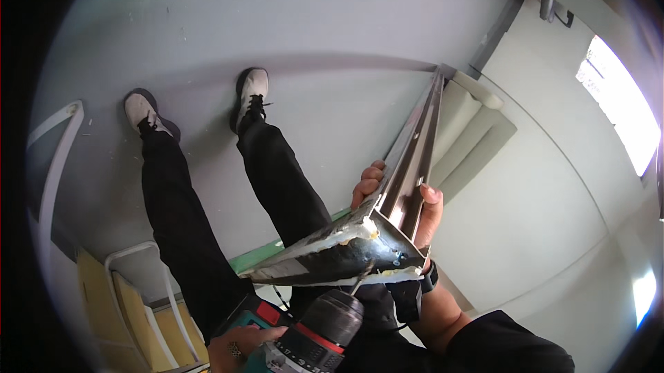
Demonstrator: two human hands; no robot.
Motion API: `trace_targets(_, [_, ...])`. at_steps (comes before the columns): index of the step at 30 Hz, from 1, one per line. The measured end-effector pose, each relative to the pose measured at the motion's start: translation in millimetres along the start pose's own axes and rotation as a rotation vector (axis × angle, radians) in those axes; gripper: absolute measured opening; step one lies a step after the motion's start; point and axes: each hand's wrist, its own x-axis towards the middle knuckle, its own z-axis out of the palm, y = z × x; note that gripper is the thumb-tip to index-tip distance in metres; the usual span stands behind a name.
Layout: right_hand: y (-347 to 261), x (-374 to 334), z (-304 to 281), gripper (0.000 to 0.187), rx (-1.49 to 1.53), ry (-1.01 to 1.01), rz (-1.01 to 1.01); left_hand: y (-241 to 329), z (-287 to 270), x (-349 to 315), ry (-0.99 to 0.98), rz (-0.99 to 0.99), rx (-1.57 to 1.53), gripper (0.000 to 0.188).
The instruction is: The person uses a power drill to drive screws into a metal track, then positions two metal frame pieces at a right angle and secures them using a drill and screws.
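My left hand (243, 345) is wrapped round a teal and black cordless drill (330, 317) at the lower edge. A thin drill bit (362, 279) points up from its chuck at the dark end face of a long metal profile; whether the tip touches cannot be made out. My right hand (430, 215) grips that metal profile (415, 158) from beneath, fingers on its left side and thumb on its right. The near end of the profile flares into a dark angled plate (325, 262) with ragged white and yellowish edges. Small bluish spots, perhaps screws, show on it.
The far end of the profile reaches the grey floor (332, 13) beside a pale folded pad or box (470, 131). White-framed steps with yellow treads (131, 311) stand at lower left, and a white curved rail (59, 158) above them. A pale panel wall (539, 165) rises on the right.
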Motion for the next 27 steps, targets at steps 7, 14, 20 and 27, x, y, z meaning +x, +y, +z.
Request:
trace_targets(7, [1, 4, -5, 0.062, 0.091, -0.067, 0.017, -16, 11, 4, 0.444, 0.607, 0.846, 0.022])
trace_targets(14, [0, 3, 1, 0.061, 0.081, -0.072, 0.018, -23, -7, 11, 0.398, 0.674, 1.039, 0.021])
trace_targets(20, [0, 2, 4, 0.062, 0.083, -0.069, 0.024, -24, 1, 8, 0.401, 0.697, 1.137, 0.020])
trace_targets(27, [2, 3, 0, 0.063, 0.044, -0.069, 0.012, -17, 6, 1, 0.385, 0.823, 1.666, 0.021])
